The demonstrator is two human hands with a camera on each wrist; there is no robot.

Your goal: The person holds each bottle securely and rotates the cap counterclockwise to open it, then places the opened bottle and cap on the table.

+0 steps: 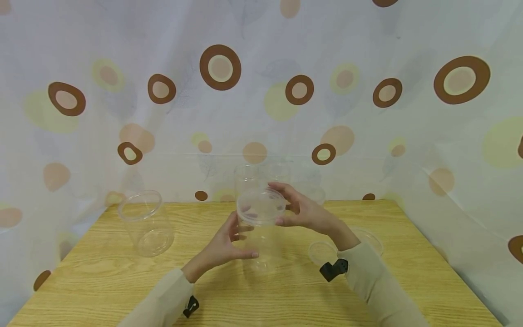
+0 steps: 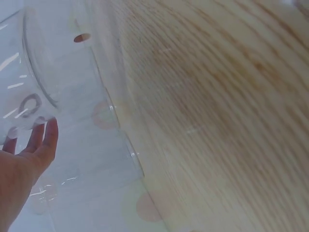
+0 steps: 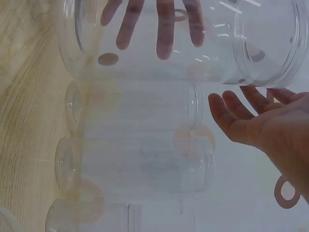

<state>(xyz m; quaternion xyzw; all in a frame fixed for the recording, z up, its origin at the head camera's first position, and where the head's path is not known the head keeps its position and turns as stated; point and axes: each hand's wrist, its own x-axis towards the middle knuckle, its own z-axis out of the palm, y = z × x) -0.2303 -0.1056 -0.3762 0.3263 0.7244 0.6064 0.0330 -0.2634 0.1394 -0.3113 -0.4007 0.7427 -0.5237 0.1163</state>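
Observation:
A clear plastic jar (image 1: 261, 243) stands upright in front of me, its round clear lid (image 1: 261, 206) on top. My left hand (image 1: 222, 245) grips the jar's side with spread fingers and thumb. Through the clear wall, the right wrist view shows the left fingers (image 3: 165, 31) on the far side. My right hand (image 1: 306, 211) holds the lid's rim from the right, thumb in front and fingers behind. In the left wrist view, fingertips of the left hand (image 2: 29, 162) meet the jar (image 2: 19, 72). Whether the jar's base touches the table is unclear.
An uncovered clear jar (image 1: 149, 225) stands at left on the wooden table (image 1: 220, 304). Several clear jars (image 3: 135, 164) line the back by the patterned wall covering. Two loose clear discs, one small (image 1: 322, 253) and one larger (image 1: 373, 243), lie by my right forearm.

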